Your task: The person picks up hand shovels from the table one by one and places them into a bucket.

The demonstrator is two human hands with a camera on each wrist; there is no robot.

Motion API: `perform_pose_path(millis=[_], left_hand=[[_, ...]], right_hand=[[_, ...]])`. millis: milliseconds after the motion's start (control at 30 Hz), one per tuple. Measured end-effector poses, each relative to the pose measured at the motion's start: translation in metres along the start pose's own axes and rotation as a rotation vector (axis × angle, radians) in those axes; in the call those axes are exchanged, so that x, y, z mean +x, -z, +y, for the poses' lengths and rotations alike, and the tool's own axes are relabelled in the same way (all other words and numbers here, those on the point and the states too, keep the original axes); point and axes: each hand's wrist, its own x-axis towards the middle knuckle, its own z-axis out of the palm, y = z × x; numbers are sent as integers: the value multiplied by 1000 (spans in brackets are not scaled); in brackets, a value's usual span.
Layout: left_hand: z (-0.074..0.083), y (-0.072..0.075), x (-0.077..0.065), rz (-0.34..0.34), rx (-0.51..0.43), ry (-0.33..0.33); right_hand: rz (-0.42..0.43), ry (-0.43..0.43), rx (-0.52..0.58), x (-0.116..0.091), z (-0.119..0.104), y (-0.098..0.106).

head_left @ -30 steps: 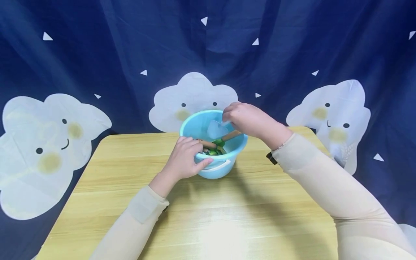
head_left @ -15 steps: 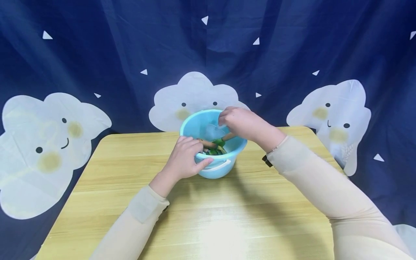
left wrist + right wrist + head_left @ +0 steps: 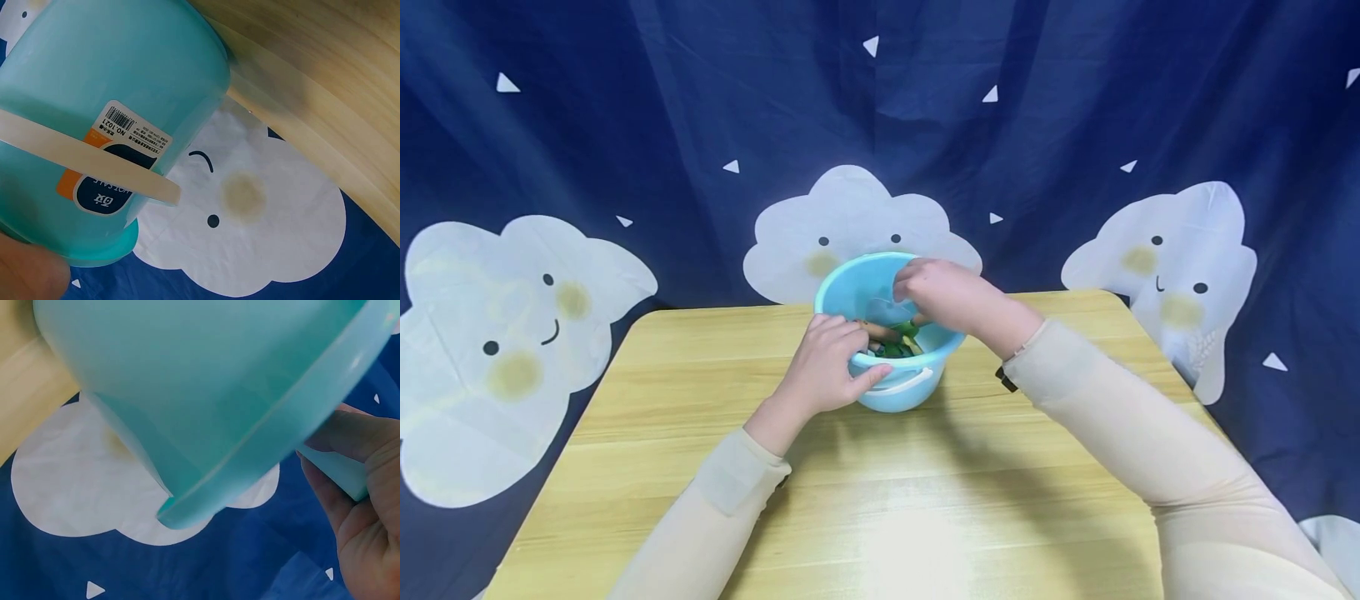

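A light blue bucket [image 3: 891,402] stands on the wooden table, its white handle [image 3: 112,165] hanging down the near side. My left hand [image 3: 827,367] grips the left part of the rim, with the thumb outside and the fingers over the edge. Over the bucket's right side, my right hand [image 3: 951,296] reaches in past the rim. It pinches a pale blue toy shovel [image 3: 340,470] by its handle, the heart-shaped blade pointing down inside. Below it lie tools with wooden handles [image 3: 880,331] and green parts [image 3: 907,331], partly hidden by the rim and hands.
The wooden table [image 3: 685,433] has rounded far corners, and the bucket stands near its far edge. Behind hangs a dark blue curtain [image 3: 805,92] with white clouds. A label [image 3: 112,150] is stuck on the bucket's side.
My right hand has moved down and to the left, taking the toy shovel deeper into the bucket. The left hand and the bucket have stayed in place.
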Motion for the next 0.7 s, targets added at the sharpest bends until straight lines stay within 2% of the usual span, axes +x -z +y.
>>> perform_pose_path(millis=[300,533,700], left_hand=[[-1,-1,0,-1,0,4],[0,0,0,1,2,2],[0,-1,0,9,-1,1]], right_hand=[[-40,-49,54,3,-5,-7],[-16,-15,36,6,-6,-19],[-32,-22,47,8,-8,-25]])
